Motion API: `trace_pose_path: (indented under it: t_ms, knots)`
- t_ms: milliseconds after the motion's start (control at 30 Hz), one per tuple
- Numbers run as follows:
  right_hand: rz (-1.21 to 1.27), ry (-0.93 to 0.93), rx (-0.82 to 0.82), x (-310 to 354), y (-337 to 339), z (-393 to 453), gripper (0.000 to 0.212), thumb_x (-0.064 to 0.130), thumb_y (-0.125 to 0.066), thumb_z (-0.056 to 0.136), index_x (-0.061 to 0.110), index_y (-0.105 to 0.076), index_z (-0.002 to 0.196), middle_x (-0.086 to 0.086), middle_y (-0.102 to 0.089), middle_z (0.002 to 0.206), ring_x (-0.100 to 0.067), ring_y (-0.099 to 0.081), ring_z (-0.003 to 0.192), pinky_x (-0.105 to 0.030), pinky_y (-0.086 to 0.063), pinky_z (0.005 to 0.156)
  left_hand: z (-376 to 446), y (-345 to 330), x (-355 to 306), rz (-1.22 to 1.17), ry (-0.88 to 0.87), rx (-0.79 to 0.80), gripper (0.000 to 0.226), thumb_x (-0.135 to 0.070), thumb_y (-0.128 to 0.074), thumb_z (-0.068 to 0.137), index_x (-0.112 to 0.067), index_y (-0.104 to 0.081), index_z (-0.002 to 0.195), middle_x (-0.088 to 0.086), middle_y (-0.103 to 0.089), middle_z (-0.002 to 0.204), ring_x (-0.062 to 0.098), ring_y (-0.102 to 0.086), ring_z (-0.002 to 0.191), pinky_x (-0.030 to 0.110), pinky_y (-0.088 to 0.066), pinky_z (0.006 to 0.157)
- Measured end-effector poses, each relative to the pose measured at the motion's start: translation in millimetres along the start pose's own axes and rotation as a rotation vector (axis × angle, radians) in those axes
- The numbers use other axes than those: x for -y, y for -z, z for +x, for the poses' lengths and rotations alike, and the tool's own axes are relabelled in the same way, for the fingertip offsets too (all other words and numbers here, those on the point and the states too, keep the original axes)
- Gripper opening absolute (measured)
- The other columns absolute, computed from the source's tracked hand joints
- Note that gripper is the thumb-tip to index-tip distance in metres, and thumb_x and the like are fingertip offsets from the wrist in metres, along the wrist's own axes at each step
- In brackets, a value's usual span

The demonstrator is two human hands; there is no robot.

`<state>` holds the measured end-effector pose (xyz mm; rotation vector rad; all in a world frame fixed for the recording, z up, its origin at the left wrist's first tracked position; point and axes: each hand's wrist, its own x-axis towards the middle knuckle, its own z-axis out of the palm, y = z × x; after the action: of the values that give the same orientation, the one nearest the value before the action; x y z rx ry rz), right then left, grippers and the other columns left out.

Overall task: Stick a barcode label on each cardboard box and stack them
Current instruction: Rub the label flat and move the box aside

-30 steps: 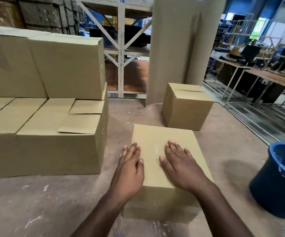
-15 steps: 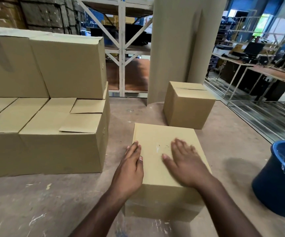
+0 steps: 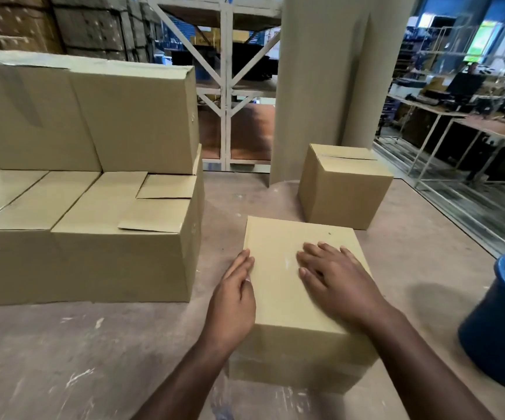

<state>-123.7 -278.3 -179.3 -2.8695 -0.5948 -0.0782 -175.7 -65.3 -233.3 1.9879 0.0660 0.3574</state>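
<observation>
A small plain cardboard box (image 3: 278,237) stands on the work surface in front of me. My right hand (image 3: 336,280) lies flat on its top with the fingers straight and spread. My left hand (image 3: 234,298) rests against the box's left edge, fingers straight along the side. No barcode label shows on the top face. A second small box (image 3: 343,189) stands farther back on the right. To the left is a stack of larger boxes (image 3: 93,231) with two more boxes (image 3: 136,122) on its back row.
A blue bucket (image 3: 499,328) stands at the right edge. A tall roll of brown cardboard (image 3: 330,80) rises behind the far box, beside a white metal rack (image 3: 225,86). Benches with equipment fill the right background. The worn table (image 3: 63,353) extends on my near left.
My right hand has slid a little to the right across the box top. My left hand has shifted from the top onto the box's left edge. The view has moved slightly closer.
</observation>
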Motion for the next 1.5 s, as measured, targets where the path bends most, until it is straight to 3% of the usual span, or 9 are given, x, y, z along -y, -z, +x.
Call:
trace_pose_path:
  t_ms: [200, 300, 467, 767, 1000, 1100, 1233, 1367, 1500]
  knots:
    - [-0.015, -0.005, 0.042, 10.9, -7.1, -6.3, 0.056, 0.061, -0.022, 0.106, 0.045, -0.028, 0.159, 0.013, 0.011, 0.173, -0.014, 0.003, 0.161, -0.046, -0.003, 0.13, -1.2, -0.1, -2.8, 0.025, -0.003, -0.011, 0.048, -0.001, -0.042, 0.103, -0.015, -0.053, 0.147, -0.017, -0.039, 0.158, -0.013, -0.029, 0.143, 0.003, -0.016, 0.114]
    - [-0.045, 0.049, 0.058, 12.4, -6.6, -3.8, 0.05, 0.056, -0.023, 0.107, 0.048, -0.029, 0.157, 0.015, 0.017, 0.172, -0.013, 0.006, 0.16, -0.047, -0.002, 0.129, -1.4, 0.3, -4.5, 0.038, -0.002, -0.004, 0.048, -0.002, -0.042, 0.104, -0.017, -0.052, 0.148, -0.02, -0.036, 0.158, -0.015, -0.027, 0.142, 0.001, -0.015, 0.113]
    - [-0.049, 0.065, -0.011, 12.8, -10.3, -3.8, 0.034, 0.051, -0.03, 0.107, 0.047, -0.044, 0.138, 0.018, -0.003, 0.173, -0.013, -0.004, 0.16, -0.047, -0.008, 0.129, -3.4, -1.2, -1.3, 0.031, 0.007, -0.012, 0.048, -0.005, -0.042, 0.104, -0.019, -0.051, 0.149, -0.024, -0.035, 0.158, -0.017, -0.025, 0.142, 0.01, -0.019, 0.119]
    - [0.097, 0.004, 0.063, 16.9, -9.9, 2.0, 0.023, 0.046, -0.027, 0.109, 0.049, -0.043, 0.126, 0.024, -0.002, 0.171, -0.006, 0.006, 0.159, -0.045, -0.005, 0.13, -4.2, -3.9, 0.2, 0.026, 0.0, -0.01, 0.049, -0.003, -0.043, 0.103, -0.019, -0.053, 0.148, -0.024, -0.036, 0.158, -0.019, -0.024, 0.142, 0.011, -0.02, 0.119]
    - [0.227, 0.071, -0.075, 12.0, -17.7, 1.7, 0.019, 0.037, -0.04, 0.105, 0.039, -0.057, 0.114, 0.022, -0.035, 0.163, -0.003, -0.022, 0.155, -0.044, -0.026, 0.125, -2.9, -5.1, 2.5, -0.011, 0.001, -0.021, 0.048, -0.001, -0.042, 0.102, -0.018, -0.055, 0.146, -0.024, -0.039, 0.156, -0.018, -0.025, 0.142, 0.013, -0.022, 0.119]
    - [0.304, -0.032, -0.066, 8.5, -15.1, 7.1, 0.017, 0.034, -0.044, 0.106, 0.047, -0.054, 0.103, 0.025, -0.03, 0.165, -0.008, -0.018, 0.157, -0.048, -0.023, 0.126, -0.6, -5.4, 1.6, -0.019, 0.013, -0.014, 0.047, -0.003, -0.042, 0.103, -0.018, -0.054, 0.146, -0.024, -0.039, 0.155, -0.02, -0.025, 0.141, 0.008, -0.02, 0.117]
    - [0.228, 0.023, -0.037, 9.6, -19.0, 14.4, 0.015, 0.042, -0.04, 0.108, 0.053, -0.05, 0.112, 0.023, -0.025, 0.167, -0.009, -0.015, 0.157, -0.046, -0.018, 0.127, -0.2, -4.8, -0.4, -0.01, 0.012, -0.013, 0.046, -0.004, -0.042, 0.104, -0.018, -0.054, 0.146, -0.024, -0.039, 0.156, -0.02, -0.025, 0.14, 0.007, -0.02, 0.116]
    - [0.162, 0.026, -0.182, 9.1, -20.7, 21.7, 0.015, 0.032, -0.053, 0.104, 0.041, -0.064, 0.104, 0.015, -0.056, 0.126, -0.018, -0.046, 0.125, -0.039, -0.043, 0.102, -1.5, -4.8, 0.1, -0.01, 0.014, -0.019, 0.047, -0.003, -0.042, 0.103, -0.017, -0.055, 0.146, -0.023, -0.04, 0.156, -0.018, -0.027, 0.141, 0.01, -0.022, 0.117]
    - [0.04, 0.108, -0.212, 16.4, -20.5, 20.3, 0.014, 0.025, -0.056, 0.104, 0.032, -0.068, 0.105, 0.013, -0.051, 0.102, -0.017, -0.044, 0.1, -0.039, -0.047, 0.084, -3.1, -3.0, -1.5, 0.002, 0.014, -0.033, 0.047, -0.004, -0.042, 0.102, -0.017, -0.056, 0.145, -0.023, -0.04, 0.156, -0.018, -0.028, 0.141, 0.013, -0.024, 0.118]
